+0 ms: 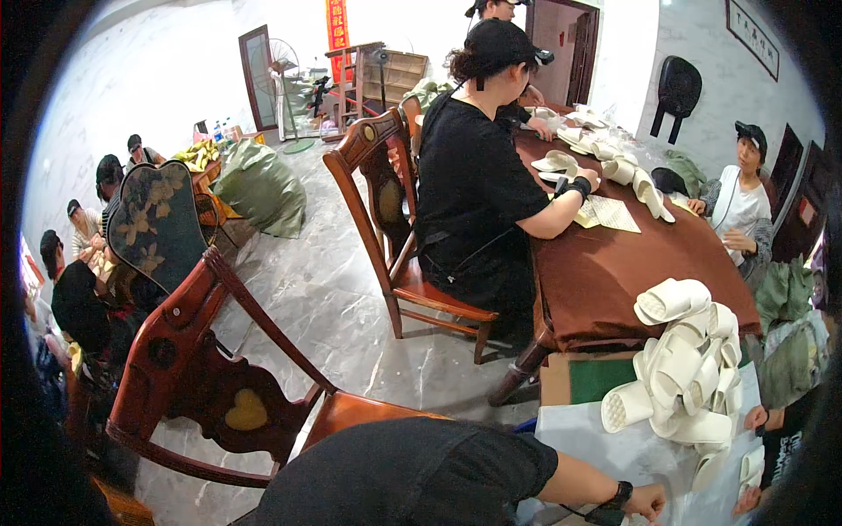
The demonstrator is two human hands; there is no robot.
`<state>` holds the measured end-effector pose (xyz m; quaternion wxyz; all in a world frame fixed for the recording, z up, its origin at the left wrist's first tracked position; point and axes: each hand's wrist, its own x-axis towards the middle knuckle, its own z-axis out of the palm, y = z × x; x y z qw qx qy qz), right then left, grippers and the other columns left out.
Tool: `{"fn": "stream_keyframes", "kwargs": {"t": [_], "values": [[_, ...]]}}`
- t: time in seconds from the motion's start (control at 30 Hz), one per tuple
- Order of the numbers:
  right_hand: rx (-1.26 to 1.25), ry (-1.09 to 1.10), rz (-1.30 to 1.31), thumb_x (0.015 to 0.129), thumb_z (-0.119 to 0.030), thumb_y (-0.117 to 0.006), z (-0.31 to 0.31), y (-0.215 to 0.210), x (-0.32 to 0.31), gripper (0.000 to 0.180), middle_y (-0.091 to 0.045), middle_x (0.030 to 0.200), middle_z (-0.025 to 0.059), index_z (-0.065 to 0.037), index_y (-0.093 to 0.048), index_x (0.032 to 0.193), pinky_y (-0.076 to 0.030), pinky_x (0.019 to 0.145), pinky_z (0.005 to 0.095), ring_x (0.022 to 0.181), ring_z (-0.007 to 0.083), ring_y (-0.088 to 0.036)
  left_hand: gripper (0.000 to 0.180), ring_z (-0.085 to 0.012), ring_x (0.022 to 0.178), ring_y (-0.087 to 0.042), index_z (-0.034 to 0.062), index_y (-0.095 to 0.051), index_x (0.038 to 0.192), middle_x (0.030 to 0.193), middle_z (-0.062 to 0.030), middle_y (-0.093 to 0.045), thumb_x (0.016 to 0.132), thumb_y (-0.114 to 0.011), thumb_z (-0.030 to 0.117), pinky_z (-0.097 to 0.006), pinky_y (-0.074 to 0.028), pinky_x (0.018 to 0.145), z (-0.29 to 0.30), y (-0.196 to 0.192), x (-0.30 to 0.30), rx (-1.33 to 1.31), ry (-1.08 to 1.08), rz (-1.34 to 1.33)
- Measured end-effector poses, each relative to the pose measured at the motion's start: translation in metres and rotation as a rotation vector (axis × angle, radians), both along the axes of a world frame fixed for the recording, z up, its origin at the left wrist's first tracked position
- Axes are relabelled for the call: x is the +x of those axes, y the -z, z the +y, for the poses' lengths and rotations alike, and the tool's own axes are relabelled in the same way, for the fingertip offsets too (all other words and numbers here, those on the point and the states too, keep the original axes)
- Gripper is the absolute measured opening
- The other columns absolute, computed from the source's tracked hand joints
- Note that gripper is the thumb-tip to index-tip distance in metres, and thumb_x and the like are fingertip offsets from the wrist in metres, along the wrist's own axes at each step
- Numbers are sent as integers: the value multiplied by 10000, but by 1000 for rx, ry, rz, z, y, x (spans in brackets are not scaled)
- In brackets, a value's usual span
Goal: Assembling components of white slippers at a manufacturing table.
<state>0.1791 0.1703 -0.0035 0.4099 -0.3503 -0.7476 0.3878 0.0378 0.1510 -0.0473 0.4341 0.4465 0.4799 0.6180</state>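
My left hand (647, 501), with a black band on its wrist, reaches in from the lower edge over the white-covered near end of the table (570, 443). Its fingers curl downward and look closed. Whatever they hold is cut off by the lower edge, where a bit of something pale shows. My right hand is out of the picture. Beyond my left hand lies a heap of cream slippers (693, 359), piled at different angles. Across from me, a co-worker's hands (752, 419) rest near the table edge by another cream slipper (751, 469).
A person in black (478, 167) sits farther along the brown-covered table (614, 280), beside more slippers (618, 162) and paper sheets (614, 213). Wooden chairs (289, 386) stand on the left. Green sacks (259, 188) lie behind, and other people sit at the far left.
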Motion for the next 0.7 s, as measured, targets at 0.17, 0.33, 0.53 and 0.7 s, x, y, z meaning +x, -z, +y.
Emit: {"fn": "stream_keyframes", "kwargs": {"t": [0.17,0.33,0.53,0.7], "values": [[32,-5,28,890,-219,-632,8,9,3,306,-611,837,186,83,-598,921,-465,739,373,754,275,-541,254,-151,743,-595,46,-680,942,846,-49,-662,817,-716,264,-320,-505,655,3,5,-1,-30,51,7],[3,-31,45,896,-248,-629,10,9,1,325,-617,844,177,75,-594,900,-466,727,367,761,259,-548,126,-145,602,-550,18,-657,781,680,-49,-611,741,-705,127,-296,-439,555,15,15,4,101,-10,-43],[-38,-26,63,895,-272,-637,2,-1,-3,361,-622,860,163,86,-590,919,-472,704,353,740,236,-555,98,-120,535,-516,4,-617,706,603,-30,-563,646,-694,13,-269,-403,478,25,18,5,157,-103,-201],[-55,5,37,887,-227,-644,-2,-4,-2,316,-622,861,161,83,-590,918,-473,714,356,749,240,-555,98,-97,546,-512,10,-599,701,601,-11,-554,669,-692,18,-257,-409,493,17,15,2,186,-163,-188]]}}
